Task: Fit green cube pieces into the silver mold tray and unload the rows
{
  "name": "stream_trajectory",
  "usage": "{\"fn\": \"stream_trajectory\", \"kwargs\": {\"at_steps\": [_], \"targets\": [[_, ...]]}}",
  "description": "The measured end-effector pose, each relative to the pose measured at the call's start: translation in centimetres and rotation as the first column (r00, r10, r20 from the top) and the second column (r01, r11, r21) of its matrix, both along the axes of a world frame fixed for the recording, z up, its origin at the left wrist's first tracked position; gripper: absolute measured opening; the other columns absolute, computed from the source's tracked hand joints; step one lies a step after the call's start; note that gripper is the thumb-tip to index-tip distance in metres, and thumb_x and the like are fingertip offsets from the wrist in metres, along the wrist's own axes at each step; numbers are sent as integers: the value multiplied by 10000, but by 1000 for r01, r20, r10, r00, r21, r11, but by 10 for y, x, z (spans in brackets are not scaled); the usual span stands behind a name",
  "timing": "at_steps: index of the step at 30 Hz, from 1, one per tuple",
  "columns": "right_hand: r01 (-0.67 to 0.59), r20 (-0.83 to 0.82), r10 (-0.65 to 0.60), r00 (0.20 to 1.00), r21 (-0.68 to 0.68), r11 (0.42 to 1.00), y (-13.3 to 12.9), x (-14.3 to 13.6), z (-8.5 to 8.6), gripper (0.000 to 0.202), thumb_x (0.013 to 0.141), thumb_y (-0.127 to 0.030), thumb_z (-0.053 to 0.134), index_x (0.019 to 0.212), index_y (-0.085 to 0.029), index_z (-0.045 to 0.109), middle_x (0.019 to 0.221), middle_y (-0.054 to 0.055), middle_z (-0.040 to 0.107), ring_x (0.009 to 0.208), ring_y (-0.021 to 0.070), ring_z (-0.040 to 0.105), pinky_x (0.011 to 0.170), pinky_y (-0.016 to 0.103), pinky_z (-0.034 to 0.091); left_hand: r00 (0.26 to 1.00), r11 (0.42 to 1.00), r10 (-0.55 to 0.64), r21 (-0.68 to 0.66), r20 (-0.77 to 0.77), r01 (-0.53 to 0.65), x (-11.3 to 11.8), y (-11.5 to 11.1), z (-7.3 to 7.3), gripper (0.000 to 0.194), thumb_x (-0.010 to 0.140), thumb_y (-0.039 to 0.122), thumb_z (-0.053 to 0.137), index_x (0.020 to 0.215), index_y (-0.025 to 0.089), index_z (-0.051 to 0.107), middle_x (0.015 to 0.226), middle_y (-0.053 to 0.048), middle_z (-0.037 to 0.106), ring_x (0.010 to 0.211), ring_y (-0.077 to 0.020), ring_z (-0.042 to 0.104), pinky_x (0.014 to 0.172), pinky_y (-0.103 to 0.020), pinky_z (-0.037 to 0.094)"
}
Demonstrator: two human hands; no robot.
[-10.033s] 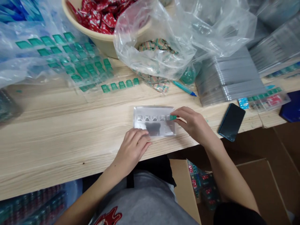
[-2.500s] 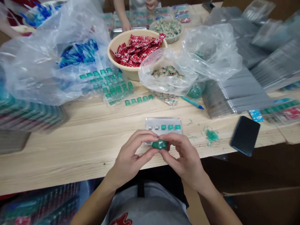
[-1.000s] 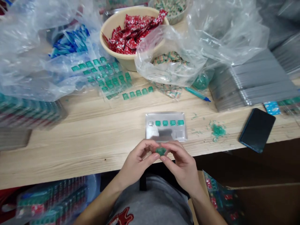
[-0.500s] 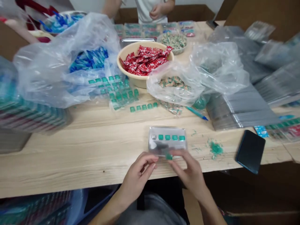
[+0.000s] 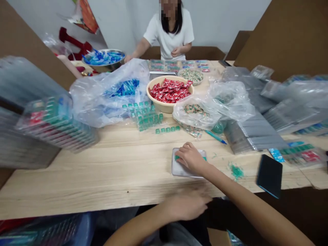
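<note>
My right hand [image 5: 190,159] reaches over a small clear plastic tray [image 5: 180,170] on the table. Its fingers are closed at the left end of the tray's row, on a small green cube [image 5: 176,158] that shows at the fingertips. Another green piece [image 5: 204,158] peeks out at the right end; the hand hides the middle of the row. My left hand [image 5: 188,204] is smeared by motion at the table's front edge, below the tray, and its fingers are unclear.
Behind the tray lie rows of green cubes [image 5: 150,118], a cream bowl [image 5: 166,108] of red packets and plastic bags [image 5: 217,118]. Stacked trays stand left [image 5: 82,133] and right [image 5: 246,136]. A phone [image 5: 270,176] and green scraps [image 5: 236,171] lie at right. Opposite sits a person [image 5: 170,37].
My right hand has brought the green cube onto the left end of the tray's row. My left hand has moved back toward the table edge. The view has tilted up.
</note>
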State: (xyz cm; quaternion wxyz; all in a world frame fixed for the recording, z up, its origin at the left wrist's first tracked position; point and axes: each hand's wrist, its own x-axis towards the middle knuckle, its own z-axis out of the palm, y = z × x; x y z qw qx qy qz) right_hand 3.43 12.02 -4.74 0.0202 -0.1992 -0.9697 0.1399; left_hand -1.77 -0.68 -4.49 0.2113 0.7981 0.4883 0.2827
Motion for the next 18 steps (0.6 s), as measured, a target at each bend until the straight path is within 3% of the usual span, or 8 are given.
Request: {"fn": "stream_trajectory", "kwargs": {"at_steps": [2, 5, 7, 8, 10, 12, 15, 18], "targets": [[10, 13, -10, 1000, -3, 1000, -3, -7, 1, 45, 781, -118, 691, 807, -154, 696, 821, 91, 720, 869, 229, 629, 895, 377, 388, 998, 999, -9, 46, 68, 6, -58, 2, 29, 138, 889, 257, 587, 820, 315, 692, 796, 75, 730, 682, -99, 696, 617, -129, 541], [85, 14, -84, 996, -30, 996, -9, -11, 1, 101, 750, -116, 723, 847, -140, 710, 897, 127, 723, 941, 267, 639, 928, 418, 408, 938, 943, 278, 127, 205, -307, -123, 27, 68, 308, 1001, 250, 325, 1212, 200, 545, 1183, -84, 654, 1070, -193, 630, 959, -345, 502], [154, 1, -154, 988, -41, 987, -16, -1, 2, 235, 752, -161, 742, 982, -128, 704, 1090, 171, 689, 1077, 301, 608, 999, 468, 387, 868, 870, 423, 153, 258, -469, -137, 43, 75, 267, 957, 277, 457, 1184, 168, 546, 1180, -110, 638, 1068, -222, 612, 967, -391, 477], [190, -23, -192, 981, -43, 981, -21, 10, 3, 317, 767, -198, 739, 1072, -131, 682, 1194, 183, 647, 1146, 307, 579, 1038, 489, 366, 897, 909, 385, 80, 216, -409, -135, 46, 72, 222, 939, 283, 496, 1106, 170, 589, 1107, -91, 663, 1008, -214, 629, 922, -365, 495], [285, -159, -288, 944, -44, 958, -33, 40, 5, 397, 830, -270, 684, 1204, -156, 617, 1293, 171, 592, 1209, 285, 547, 1077, 499, 354, 978, 978, 171, -141, 118, -154, -120, 42, 57, 170, 932, 280, 510, 985, 187, 643, 979, -49, 697, 892, -187, 649, 832, -306, 509], [424, -454, -417, 787, -91, 901, -49, 76, 5, 297, 875, -281, 627, 1155, -185, 632, 1168, 132, 659, 1116, 248, 606, 1017, 462, 439, 998, 938, -34, -342, 53, 51, -99, 32, 35, 207, 951, 259, 464, 959, 194, 661, 947, -43, 705, 872, -180, 648, 804, -290, 496], [563, -612, -578, 540, -248, 789, -76, 122, -3, 165, 904, -241, 575, 1047, -222, 654, 982, 72, 704, 938, 207, 668, 839, 374, 542, 994, 897, -105, -433, -8, 91, -78, 25, 4, 202, 940, 236, 469, 919, 181, 661, 933, -54, 694, 878, -187, 636, 799, -292, 476], [594, -560, -699, 444, -400, 698, -99, 142, -17, 117, 897, -213, 567, 957, -219, 668, 895, 46, 716, 842, 184, 686, 758, 319, 562, 989, 876, -145, -465, -5, 126, -73, 34, -9, 189, 913, 217, 493, 803, 176, 640, 828, -31, 666, 781, -164, 620, 730, -254, 464]]}}
